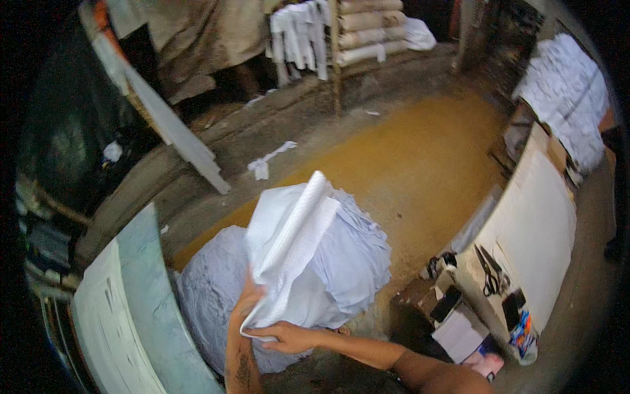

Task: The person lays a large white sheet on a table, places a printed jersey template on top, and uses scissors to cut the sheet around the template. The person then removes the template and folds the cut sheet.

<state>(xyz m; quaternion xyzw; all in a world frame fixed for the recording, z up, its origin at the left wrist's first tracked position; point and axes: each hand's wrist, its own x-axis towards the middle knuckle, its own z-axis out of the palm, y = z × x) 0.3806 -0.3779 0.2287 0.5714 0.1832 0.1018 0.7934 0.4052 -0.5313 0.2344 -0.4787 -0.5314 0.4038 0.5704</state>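
Observation:
A white textured cloth (pixel 289 262) is held up in front of me, its long edge folded over into a loose roll that points away. My right hand (pixel 289 337) grips its near lower corner, the thumb lying on top. At the cloth's left edge is my left hand (pixel 249 295), closed on the fabric; its fingers are blurred and partly hidden. Beneath and behind lies a heap of pale blue-white cloth (pixel 361 249). A greyer bundle of fabric (pixel 210 276) sits against it on the left.
At the left stands a pale green-white table (pixel 147 282). On the right, a white-topped table (pixel 531 210) carries black scissors (pixel 490 270) and a dark phone-like object (pixel 514 308). White fabric (pixel 564 92) is piled beyond it. A cloth scrap (pixel 266 164) lies on the floor; fabric rolls (pixel 371 33) are stacked behind.

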